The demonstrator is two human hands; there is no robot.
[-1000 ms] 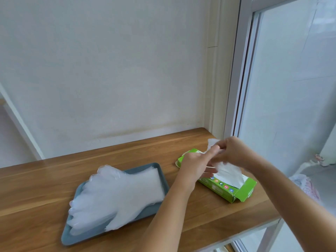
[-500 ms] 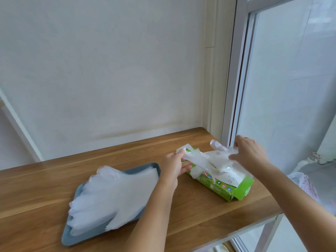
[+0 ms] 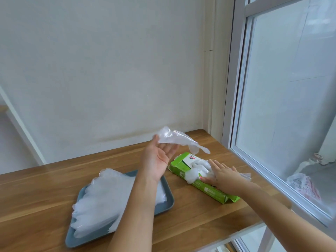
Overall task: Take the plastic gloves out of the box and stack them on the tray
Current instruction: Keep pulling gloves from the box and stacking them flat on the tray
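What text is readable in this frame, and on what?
Nothing can be read.
Green box: a round logo on top and small white labels along its side, all too blurred to read.
Bag at far right: reddish print, too blurred to read.

Soft daylight came through the window (image 3: 291, 106) on the right and lit the scene brightly and evenly. The panes were hazy and washed out, with little detail behind them. The wall (image 3: 109, 70) was flat and pale with a faint greenish-grey cast. Shadows were weak: a soft one lay under the tray (image 3: 164, 206) rim and another beside the box (image 3: 181, 166). The table (image 3: 45, 188) carried a dull sheen near the wall. The glove (image 3: 174, 139) at the left hand (image 3: 160, 155) was smeared by motion, and the right hand (image 3: 223, 177) was slightly soft. The wide lens bent the window frame and stretched the forearms at the bottom edge.
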